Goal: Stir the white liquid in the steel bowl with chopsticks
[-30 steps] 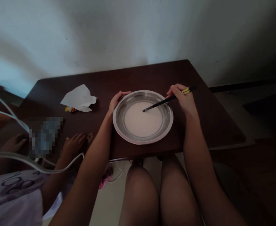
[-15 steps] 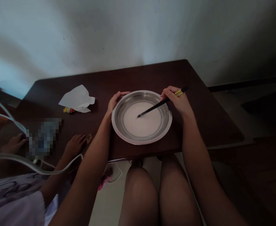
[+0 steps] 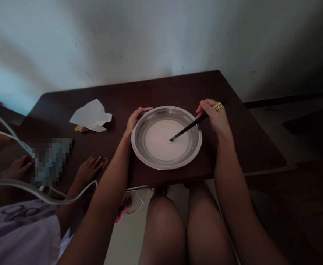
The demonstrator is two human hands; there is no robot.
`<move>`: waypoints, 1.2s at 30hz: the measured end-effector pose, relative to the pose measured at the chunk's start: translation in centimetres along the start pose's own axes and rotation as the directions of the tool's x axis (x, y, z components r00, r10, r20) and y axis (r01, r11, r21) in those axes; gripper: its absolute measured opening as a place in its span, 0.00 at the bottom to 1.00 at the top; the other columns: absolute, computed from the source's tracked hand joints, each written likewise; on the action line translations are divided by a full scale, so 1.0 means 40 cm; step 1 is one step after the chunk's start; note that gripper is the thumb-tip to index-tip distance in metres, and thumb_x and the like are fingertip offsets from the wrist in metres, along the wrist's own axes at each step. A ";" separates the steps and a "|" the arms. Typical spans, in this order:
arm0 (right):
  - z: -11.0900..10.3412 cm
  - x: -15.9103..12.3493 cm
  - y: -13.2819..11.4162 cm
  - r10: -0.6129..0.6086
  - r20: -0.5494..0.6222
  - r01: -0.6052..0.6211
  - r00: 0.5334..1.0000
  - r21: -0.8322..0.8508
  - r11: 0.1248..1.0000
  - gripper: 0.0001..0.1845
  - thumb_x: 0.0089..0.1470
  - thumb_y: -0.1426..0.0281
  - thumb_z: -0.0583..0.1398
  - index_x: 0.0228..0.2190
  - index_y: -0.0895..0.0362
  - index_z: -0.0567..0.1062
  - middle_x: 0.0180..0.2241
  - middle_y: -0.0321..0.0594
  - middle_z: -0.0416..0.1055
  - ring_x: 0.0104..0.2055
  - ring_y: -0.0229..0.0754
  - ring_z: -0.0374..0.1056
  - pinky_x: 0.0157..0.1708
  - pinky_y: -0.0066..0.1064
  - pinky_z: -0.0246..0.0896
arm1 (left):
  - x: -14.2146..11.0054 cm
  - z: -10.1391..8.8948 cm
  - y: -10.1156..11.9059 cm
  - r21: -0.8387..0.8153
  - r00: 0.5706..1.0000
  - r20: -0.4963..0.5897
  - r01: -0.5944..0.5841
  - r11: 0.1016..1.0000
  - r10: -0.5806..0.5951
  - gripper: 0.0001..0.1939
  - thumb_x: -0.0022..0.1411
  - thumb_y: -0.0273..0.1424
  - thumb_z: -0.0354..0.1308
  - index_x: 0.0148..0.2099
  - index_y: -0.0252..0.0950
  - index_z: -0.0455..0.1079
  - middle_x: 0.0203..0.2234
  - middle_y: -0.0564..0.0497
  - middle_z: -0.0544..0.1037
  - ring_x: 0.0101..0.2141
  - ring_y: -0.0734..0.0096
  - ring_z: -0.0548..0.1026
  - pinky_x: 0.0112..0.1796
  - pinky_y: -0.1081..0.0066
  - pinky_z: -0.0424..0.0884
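The bowl (image 3: 167, 113), shiny metal, stands near the front edge of the dark table (image 3: 164, 88). From the left, a white cable (image 3: 53, 201) curves past another person's two hands, one (image 3: 17, 167) to each side (image 3: 89, 170) of a blue-grey thing (image 3: 53, 160) (too blurred to name). Behind these lie a white sheet of paper (image 3: 91, 115) and, just by its front edge, a small yellow and red toy (image 3: 81, 128). The wearer's left hand (image 3: 135, 118) is half open, cupped against the bowl's left rim; whether it grips, I cannot tell. Pale liquid (image 3: 161, 143) covers the bowl's bottom. Black chopsticks (image 3: 187, 128) slant into it, tips in the liquid, from the right hand (image 3: 215, 116), its fingers closed around them near the gold bands.
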State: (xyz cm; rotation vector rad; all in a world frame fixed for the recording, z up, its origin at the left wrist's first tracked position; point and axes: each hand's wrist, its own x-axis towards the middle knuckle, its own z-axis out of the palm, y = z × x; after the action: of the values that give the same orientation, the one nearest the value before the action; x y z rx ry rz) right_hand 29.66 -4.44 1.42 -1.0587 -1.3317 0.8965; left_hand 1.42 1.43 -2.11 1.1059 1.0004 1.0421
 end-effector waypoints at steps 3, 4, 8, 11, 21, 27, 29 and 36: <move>0.003 -0.001 -0.001 0.011 0.111 -0.009 0.994 -0.016 1.000 0.17 0.54 0.56 0.60 0.22 0.55 0.75 0.18 0.33 0.70 0.23 0.33 0.66 0.28 0.27 0.61 | -0.001 0.002 0.001 -0.001 1.000 -0.013 -0.005 1.000 0.005 0.23 0.62 0.46 0.49 0.45 0.35 0.77 0.36 0.46 0.82 0.42 0.57 0.78 0.44 0.61 0.72; 0.003 0.000 0.000 0.001 0.104 0.001 0.995 -0.017 1.000 0.17 0.53 0.56 0.61 0.22 0.55 0.75 0.19 0.33 0.71 0.24 0.33 0.67 0.29 0.27 0.62 | -0.001 0.003 0.001 -0.001 1.000 -0.014 -0.007 1.000 0.007 0.23 0.62 0.47 0.50 0.45 0.35 0.77 0.36 0.46 0.82 0.42 0.57 0.78 0.44 0.61 0.72; -0.002 0.004 0.008 -0.045 -0.075 0.046 0.996 0.009 0.999 0.21 0.52 0.52 0.61 0.20 0.56 0.73 0.17 0.31 0.68 0.21 0.33 0.65 0.26 0.27 0.60 | -0.004 0.003 0.005 -0.010 1.000 0.003 0.003 1.000 -0.003 0.23 0.62 0.46 0.50 0.44 0.34 0.77 0.36 0.45 0.82 0.42 0.58 0.78 0.44 0.62 0.73; -0.001 0.003 0.008 -0.018 -0.004 0.018 1.000 0.004 1.000 0.21 0.53 0.52 0.60 0.20 0.55 0.73 0.16 0.31 0.67 0.20 0.32 0.65 0.25 0.27 0.59 | -0.006 0.004 0.007 -0.015 1.000 -0.005 0.012 1.000 -0.012 0.22 0.63 0.44 0.49 0.44 0.35 0.77 0.35 0.46 0.82 0.41 0.59 0.78 0.42 0.64 0.73; 0.003 0.004 0.006 -0.016 0.012 0.015 1.000 0.013 1.000 0.21 0.53 0.52 0.60 0.20 0.55 0.73 0.16 0.31 0.67 0.19 0.32 0.64 0.24 0.27 0.58 | 0.000 -0.006 0.002 0.076 0.999 0.003 -0.051 0.996 0.051 0.19 0.60 0.37 0.49 0.43 0.34 0.77 0.37 0.47 0.82 0.41 0.61 0.78 0.44 0.65 0.71; 0.005 0.004 0.007 -0.051 -0.039 0.051 0.998 0.014 0.999 0.21 0.52 0.52 0.61 0.20 0.55 0.74 0.17 0.31 0.68 0.21 0.32 0.65 0.26 0.27 0.60 | 0.008 -0.018 -0.005 0.161 0.992 0.035 -0.127 0.979 0.123 0.18 0.56 0.34 0.49 0.41 0.34 0.77 0.40 0.46 0.81 0.45 0.59 0.76 0.48 0.63 0.69; 0.004 0.004 0.007 -0.043 -0.044 0.044 0.998 0.022 0.999 0.21 0.53 0.53 0.60 0.20 0.55 0.73 0.16 0.31 0.66 0.20 0.32 0.64 0.25 0.27 0.58 | 0.007 -0.017 -0.002 0.171 0.990 0.041 -0.141 0.975 0.135 0.18 0.55 0.33 0.49 0.41 0.34 0.77 0.41 0.47 0.81 0.46 0.59 0.75 0.49 0.63 0.68; 0.009 0.004 0.004 -0.036 -0.025 0.036 0.999 -0.004 0.999 0.21 0.52 0.52 0.60 0.21 0.55 0.73 0.18 0.32 0.68 0.22 0.33 0.66 0.27 0.27 0.60 | 0.006 -0.014 0.002 0.135 0.994 0.040 -0.108 0.985 0.103 0.18 0.52 0.33 0.49 0.40 0.35 0.77 0.41 0.47 0.81 0.47 0.58 0.74 0.51 0.63 0.66</move>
State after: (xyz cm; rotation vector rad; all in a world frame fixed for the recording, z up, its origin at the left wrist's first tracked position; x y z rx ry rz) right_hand 29.34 -4.23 1.30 -1.0426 -1.3282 0.8516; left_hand 0.92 1.77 -2.15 1.2967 1.0083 1.0486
